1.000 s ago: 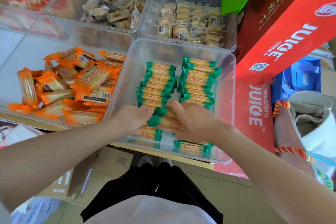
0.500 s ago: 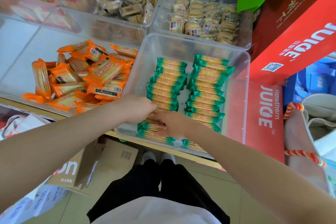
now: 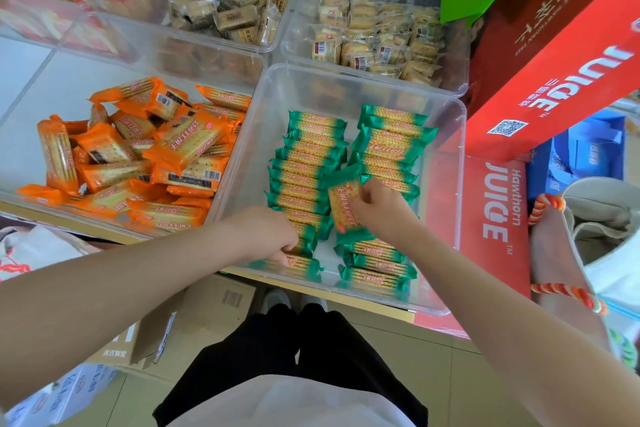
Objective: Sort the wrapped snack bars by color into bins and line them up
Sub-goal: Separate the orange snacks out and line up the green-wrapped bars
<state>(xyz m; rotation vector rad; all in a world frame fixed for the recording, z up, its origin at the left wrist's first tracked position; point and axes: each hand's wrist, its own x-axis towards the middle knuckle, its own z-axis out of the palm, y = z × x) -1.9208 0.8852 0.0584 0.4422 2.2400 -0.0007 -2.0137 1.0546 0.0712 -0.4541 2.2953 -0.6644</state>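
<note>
R hand pinches green bar; label illegible, prob. Chinese.

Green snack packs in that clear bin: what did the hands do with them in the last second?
The right hand has lifted one green pack out of the near end of the rows and now pinches it, turned lengthwise, above them. The left hand has slid nearer, gripping the near packs of the left row. The right row and the orange packs lie as before.
</note>
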